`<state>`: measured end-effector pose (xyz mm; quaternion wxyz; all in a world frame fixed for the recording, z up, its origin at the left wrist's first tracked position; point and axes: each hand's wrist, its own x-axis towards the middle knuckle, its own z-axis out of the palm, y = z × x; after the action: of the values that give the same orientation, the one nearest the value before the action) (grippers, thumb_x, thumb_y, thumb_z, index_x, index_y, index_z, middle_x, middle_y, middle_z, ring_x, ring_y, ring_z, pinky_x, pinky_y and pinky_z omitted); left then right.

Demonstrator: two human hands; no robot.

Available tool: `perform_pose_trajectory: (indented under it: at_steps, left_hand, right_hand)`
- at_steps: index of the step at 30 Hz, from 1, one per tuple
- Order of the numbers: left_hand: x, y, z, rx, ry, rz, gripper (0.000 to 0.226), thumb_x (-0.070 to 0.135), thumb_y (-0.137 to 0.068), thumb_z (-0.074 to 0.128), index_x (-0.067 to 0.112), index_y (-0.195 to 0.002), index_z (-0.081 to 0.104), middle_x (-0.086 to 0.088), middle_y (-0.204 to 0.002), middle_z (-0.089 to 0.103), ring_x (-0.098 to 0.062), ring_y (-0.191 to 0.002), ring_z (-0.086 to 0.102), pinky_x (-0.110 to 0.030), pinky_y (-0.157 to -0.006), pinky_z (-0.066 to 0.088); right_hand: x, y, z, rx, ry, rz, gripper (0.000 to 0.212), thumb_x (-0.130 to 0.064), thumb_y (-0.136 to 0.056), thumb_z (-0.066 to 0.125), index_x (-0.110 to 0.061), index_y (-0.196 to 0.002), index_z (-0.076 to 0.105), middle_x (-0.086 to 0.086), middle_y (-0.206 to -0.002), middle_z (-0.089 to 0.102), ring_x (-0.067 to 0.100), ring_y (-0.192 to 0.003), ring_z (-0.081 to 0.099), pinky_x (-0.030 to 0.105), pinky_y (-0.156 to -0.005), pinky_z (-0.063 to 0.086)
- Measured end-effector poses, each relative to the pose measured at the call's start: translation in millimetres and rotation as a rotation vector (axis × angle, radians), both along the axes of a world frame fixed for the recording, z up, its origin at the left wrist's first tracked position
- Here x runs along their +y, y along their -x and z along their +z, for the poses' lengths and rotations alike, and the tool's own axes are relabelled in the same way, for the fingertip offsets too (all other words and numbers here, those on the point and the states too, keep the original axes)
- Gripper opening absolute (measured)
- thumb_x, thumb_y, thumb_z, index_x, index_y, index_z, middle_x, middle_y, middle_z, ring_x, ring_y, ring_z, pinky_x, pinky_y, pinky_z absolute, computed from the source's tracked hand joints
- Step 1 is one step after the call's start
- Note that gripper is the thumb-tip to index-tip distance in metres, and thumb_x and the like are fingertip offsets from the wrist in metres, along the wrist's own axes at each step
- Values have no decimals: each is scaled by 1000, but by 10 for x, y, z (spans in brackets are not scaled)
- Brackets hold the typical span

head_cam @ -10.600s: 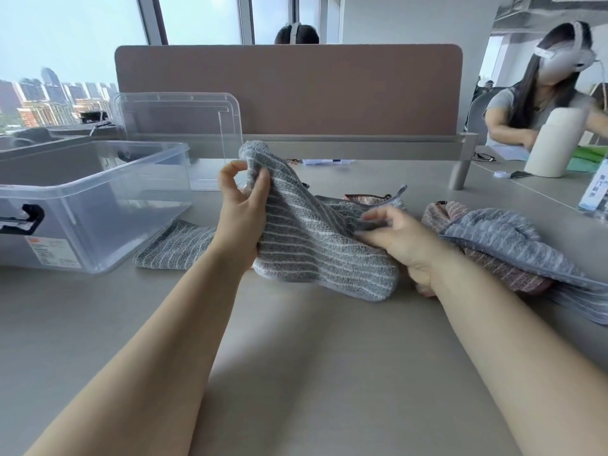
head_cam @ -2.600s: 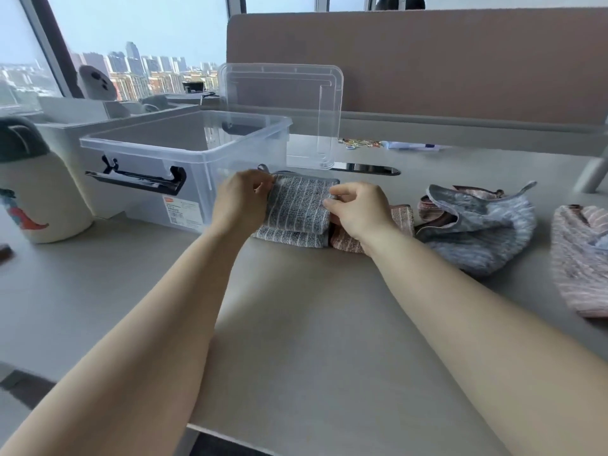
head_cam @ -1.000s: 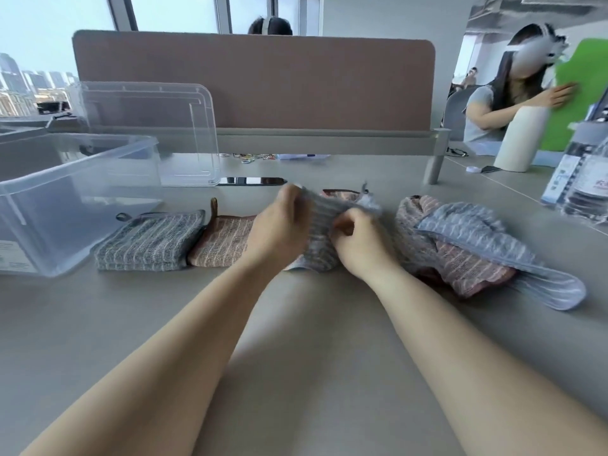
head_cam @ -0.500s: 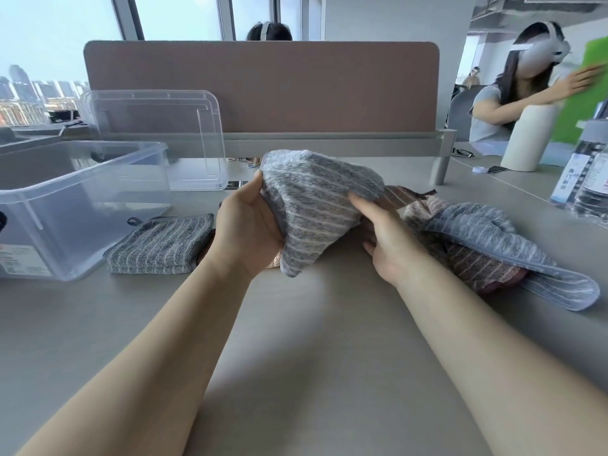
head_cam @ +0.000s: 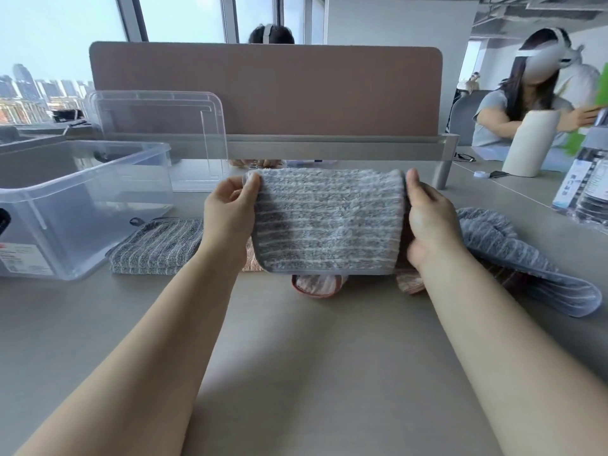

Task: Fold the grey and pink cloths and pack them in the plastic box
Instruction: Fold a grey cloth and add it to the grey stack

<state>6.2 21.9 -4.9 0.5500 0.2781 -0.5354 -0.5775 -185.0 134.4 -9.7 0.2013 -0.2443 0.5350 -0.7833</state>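
both hands, left [head_cam: 230, 212] and right [head_cam: 427, 222], pinching grey cloth [head_cam: 329, 222] edges right of box [head_cam: 85, 179], looks soft, floppy, light, so grab corners

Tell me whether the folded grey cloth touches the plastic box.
Apart. The head view shows bare table between the folded grey cloth and the plastic box.
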Motion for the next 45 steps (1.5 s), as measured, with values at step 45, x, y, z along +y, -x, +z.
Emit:
perform_pose_trajectory:
  at_steps: [45]
  left_hand:
    - [-178,-157,-36,-107,132,167,25,39,-95,52,24,-76,58,5,-73,59,-12,-72,57,-34,-70,49]
  right_hand:
    - [35,53,-32,368,2,27,37,-28,-97,52,-27,-133,52,-8,-128,60,7,-121,53,40,-110,39]
